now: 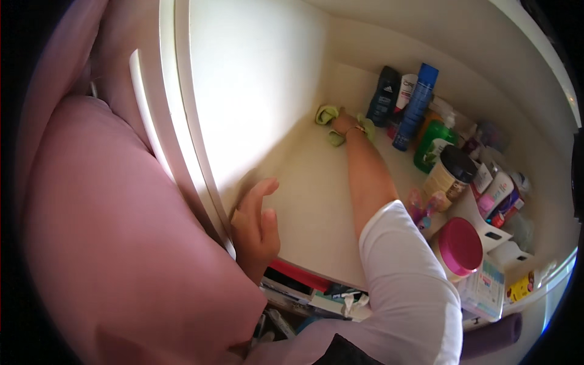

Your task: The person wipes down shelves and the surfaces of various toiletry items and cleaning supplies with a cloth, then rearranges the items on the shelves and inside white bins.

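Observation:
My right hand is at the far back of a white shelf, my arm stretched out in a white sleeve. Its fingers are closed on a light green cloth, which bunches out on both sides of the hand and lies against the shelf surface. My left hand is by the shelf's left front edge, next to the cabinet's side panel. Its fingers are bent and apart from the thumb, with nothing in them. Just right of the cloth stand a dark bottle and a tall blue spray can.
A green pump bottle, a black-lidded jar, a pink-lidded jar and a white bin of toiletries line the right side. Large pink fabric fills the left. Below the shelf is an opening with a red item.

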The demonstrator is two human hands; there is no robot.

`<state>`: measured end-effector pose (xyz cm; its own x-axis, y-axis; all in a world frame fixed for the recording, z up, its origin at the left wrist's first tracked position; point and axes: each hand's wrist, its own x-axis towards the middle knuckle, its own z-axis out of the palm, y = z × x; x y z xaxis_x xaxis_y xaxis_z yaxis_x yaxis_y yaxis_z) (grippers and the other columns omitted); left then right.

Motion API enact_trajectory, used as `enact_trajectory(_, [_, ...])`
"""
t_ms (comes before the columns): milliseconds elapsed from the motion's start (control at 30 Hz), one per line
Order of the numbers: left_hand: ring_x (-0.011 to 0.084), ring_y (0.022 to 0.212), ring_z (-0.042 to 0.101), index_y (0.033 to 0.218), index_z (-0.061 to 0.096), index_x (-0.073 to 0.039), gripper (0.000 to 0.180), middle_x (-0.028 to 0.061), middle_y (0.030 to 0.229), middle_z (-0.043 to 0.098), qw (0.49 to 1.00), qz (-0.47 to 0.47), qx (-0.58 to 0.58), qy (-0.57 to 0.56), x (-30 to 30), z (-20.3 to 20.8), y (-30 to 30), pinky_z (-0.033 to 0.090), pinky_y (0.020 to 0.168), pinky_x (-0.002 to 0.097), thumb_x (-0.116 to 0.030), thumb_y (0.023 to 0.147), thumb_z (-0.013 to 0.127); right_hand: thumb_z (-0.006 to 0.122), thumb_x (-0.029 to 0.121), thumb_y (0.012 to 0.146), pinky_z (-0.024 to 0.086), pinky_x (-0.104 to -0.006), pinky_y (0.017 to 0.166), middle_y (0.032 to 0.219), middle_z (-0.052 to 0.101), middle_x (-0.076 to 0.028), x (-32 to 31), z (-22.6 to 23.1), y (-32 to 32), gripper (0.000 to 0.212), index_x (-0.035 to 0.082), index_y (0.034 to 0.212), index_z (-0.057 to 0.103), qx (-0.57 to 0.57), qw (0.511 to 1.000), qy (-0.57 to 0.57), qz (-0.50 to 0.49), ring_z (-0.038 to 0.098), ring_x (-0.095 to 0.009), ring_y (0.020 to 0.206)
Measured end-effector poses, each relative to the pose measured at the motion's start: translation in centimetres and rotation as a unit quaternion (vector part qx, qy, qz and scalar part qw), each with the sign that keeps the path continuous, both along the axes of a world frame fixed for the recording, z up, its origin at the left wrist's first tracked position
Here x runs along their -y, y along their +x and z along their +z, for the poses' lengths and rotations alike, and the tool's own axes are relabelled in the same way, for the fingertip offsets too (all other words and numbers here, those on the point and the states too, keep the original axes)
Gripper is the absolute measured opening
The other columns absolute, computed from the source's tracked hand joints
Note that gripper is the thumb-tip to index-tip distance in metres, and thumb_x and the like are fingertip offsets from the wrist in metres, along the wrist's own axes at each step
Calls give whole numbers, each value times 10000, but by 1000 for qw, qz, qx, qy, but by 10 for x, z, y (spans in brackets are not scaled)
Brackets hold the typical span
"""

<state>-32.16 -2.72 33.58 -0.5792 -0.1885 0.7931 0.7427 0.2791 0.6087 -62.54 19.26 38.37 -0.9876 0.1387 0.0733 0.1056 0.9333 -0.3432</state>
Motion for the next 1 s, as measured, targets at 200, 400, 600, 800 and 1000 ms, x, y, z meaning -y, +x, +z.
enact_trajectory(200, [297,1135,490,1238,407,83,544,209,1185,503,998,-7,-42,-42,0,3,1,342,989,395,-365,956,283,467,237,837,393,-392,947,1235,527,-167,5,-20,-55,591,134,1386,275,-52,995,8,86,525,-312,1103])
enact_trajectory(400, [313,1063,531,1183,471,43,338,215,1114,547,998,43,-37,-24,5,1,-2,385,937,371,-130,907,383,554,273,788,395,-361,946,1197,545,-183,47,-9,69,539,111,1288,435,-94,976,-87,178,526,-317,1092])
enact_trajectory(600, [300,1006,550,1114,517,44,280,189,1059,571,994,85,-19,-71,4,5,2,409,893,346,-109,902,416,573,315,757,430,-354,888,1162,576,-147,68,9,153,492,76,1187,543,-101,928,-288,214,565,-264,1038])
enact_trajectory(800, [253,1049,544,1138,506,55,363,181,1096,566,996,61,-18,-59,-15,5,-2,395,933,354,-221,961,350,552,435,787,429,-384,886,1123,580,-204,94,74,75,564,5,1153,539,-311,682,-658,74,568,-318,1012])
enact_trajectory(1000, [300,1062,535,1173,476,54,416,205,1102,559,998,54,-24,-12,10,1,7,393,931,390,-259,947,320,538,235,825,349,-438,947,1088,533,-294,216,130,181,394,-85,1055,527,-483,632,-592,128,489,-437,1029])
